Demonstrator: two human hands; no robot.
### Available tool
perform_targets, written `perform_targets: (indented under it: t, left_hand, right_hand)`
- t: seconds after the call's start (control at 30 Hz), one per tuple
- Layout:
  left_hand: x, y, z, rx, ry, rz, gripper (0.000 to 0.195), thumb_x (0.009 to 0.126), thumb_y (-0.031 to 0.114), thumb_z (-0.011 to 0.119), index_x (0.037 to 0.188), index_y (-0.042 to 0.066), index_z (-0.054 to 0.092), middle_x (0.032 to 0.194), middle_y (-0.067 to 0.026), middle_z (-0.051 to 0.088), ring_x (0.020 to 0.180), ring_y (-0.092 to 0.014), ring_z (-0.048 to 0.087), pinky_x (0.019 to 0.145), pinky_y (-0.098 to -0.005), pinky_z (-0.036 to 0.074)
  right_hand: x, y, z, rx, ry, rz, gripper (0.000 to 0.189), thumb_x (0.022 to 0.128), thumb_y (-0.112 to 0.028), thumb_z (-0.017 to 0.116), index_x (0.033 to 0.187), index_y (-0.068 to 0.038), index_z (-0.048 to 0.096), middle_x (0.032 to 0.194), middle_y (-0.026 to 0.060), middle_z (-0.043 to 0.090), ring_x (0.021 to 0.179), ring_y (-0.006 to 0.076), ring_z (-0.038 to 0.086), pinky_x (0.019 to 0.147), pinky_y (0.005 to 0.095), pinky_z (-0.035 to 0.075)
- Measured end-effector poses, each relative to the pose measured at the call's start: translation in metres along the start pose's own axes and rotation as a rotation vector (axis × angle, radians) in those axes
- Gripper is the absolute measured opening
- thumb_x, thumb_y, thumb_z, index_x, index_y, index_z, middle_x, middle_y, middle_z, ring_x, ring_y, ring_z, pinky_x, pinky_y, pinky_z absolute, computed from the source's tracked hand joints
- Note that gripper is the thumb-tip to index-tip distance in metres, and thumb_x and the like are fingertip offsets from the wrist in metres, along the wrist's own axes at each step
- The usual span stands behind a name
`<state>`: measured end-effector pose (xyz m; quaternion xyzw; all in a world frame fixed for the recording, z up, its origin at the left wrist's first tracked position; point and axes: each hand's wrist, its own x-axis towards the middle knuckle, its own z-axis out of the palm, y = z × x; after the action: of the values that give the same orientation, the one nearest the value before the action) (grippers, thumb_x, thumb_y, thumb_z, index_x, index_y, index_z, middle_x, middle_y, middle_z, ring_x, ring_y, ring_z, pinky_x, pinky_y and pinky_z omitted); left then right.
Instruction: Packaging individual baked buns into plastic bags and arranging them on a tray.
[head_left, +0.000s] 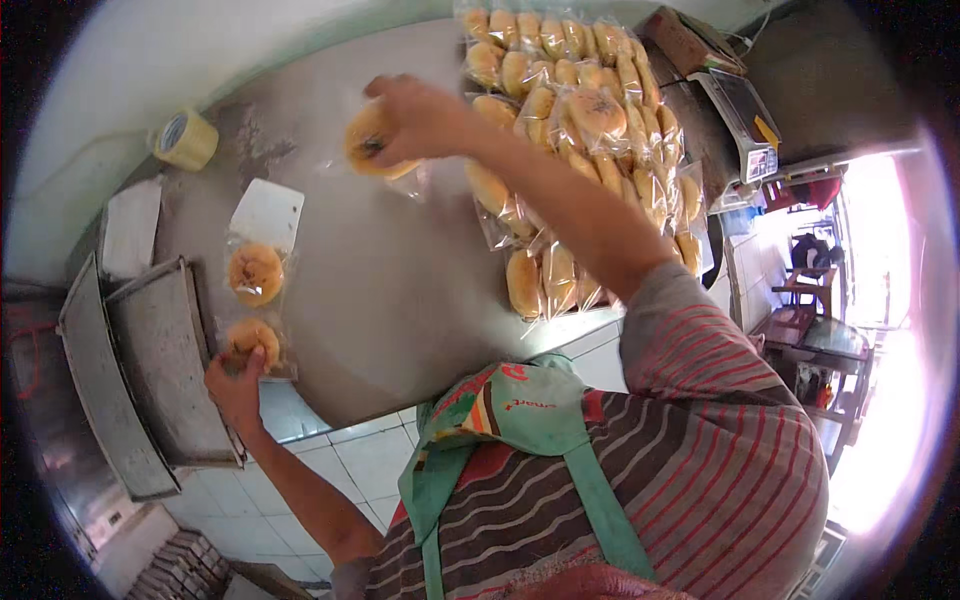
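My right hand (420, 120) grips a round bagged bun (369, 142) above the middle of the table, its clear wrapper hanging below; the hand is slightly blurred. At the left, my left hand (238, 382) has its thumb on top of another bagged bun (253, 337) close to the table's near edge. Just beyond that one lies a third bun (256, 274) in clear plastic. A white rectangular card or scraper with small holes (268, 214) rests at its far end. Rows of bagged buns (600, 112) cover the right side, partly hidden by my right forearm.
A thick roll of tape (186, 140) sits at the far left by the wall. Metal baking trays (161, 360) border the left side of the table (375, 300). A digital scale (739, 124) and a cardboard box (694, 41) stand beyond the buns at right.
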<state>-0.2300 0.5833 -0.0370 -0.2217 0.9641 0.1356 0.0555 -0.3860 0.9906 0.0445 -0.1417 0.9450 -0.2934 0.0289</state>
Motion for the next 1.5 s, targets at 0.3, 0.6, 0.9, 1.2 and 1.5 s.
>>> perform_targets:
  t: [0.3, 0.6, 0.9, 1.2, 1.5]
  left_hand:
    - [-0.035, 0.031, -0.022, -0.474, -0.228, 0.022, 0.076, 0.069, 0.038, 0.080, 0.124, -0.004, 0.047, 0.112, -0.0190, 0.054, 0.105, -0.031, 0.054, 0.092, -0.0430, 0.043]
    - [-0.067, 0.076, -0.044, -0.990, -0.105, 0.091, 0.057, 0.078, 0.029, 0.073, 0.121, -0.002, 0.051, 0.110, -0.0113, 0.059, 0.101, -0.022, 0.058, 0.081, -0.0325, 0.050]
    - [-0.010, 0.441, 0.014, -1.183, -0.429, 0.466, 0.043, 0.072, 0.027, 0.080, 0.101, 0.000, 0.064, 0.096, -0.0080, 0.066, 0.084, -0.015, 0.064, 0.074, -0.0264, 0.051]
    - [0.020, 0.535, 0.092, -0.617, -0.481, 0.588, 0.077, 0.073, 0.049, 0.072, 0.123, -0.003, 0.049, 0.112, -0.0173, 0.060, 0.105, -0.028, 0.057, 0.090, -0.0398, 0.045]
    - [0.027, 0.216, 0.022, -0.809, 0.445, 0.267, 0.061, 0.081, 0.028, 0.073, 0.127, -0.002, 0.047, 0.119, -0.0145, 0.053, 0.108, -0.023, 0.052, 0.095, -0.0350, 0.042]
  right_hand:
    - [-0.047, 0.241, -0.181, 0.561, 0.335, 0.282, 0.054, 0.075, -0.025, 0.075, 0.117, 0.002, 0.053, 0.100, 0.0172, 0.063, 0.088, 0.0224, 0.063, 0.076, 0.0349, 0.053]
    - [-0.055, 0.304, -0.161, -0.285, 0.484, 0.396, 0.074, 0.071, -0.052, 0.074, 0.119, 0.002, 0.055, 0.114, 0.0228, 0.060, 0.106, 0.0350, 0.058, 0.093, 0.0458, 0.045]
    - [-0.146, 0.252, -0.171, 0.156, 0.460, 0.251, 0.051, 0.083, -0.035, 0.069, 0.124, -0.007, 0.054, 0.120, 0.0196, 0.057, 0.107, 0.0288, 0.058, 0.089, 0.0401, 0.048]
    - [-0.205, 0.239, -0.171, 0.034, 0.448, 0.306, 0.045, 0.082, -0.021, 0.070, 0.123, -0.010, 0.056, 0.115, 0.0099, 0.059, 0.102, 0.0228, 0.059, 0.085, 0.0367, 0.049]
    - [-0.133, 0.141, -0.132, -0.162, 0.194, -0.111, 0.051, 0.079, -0.013, 0.068, 0.127, -0.009, 0.050, 0.122, 0.0153, 0.052, 0.114, 0.0337, 0.051, 0.094, 0.0398, 0.043]
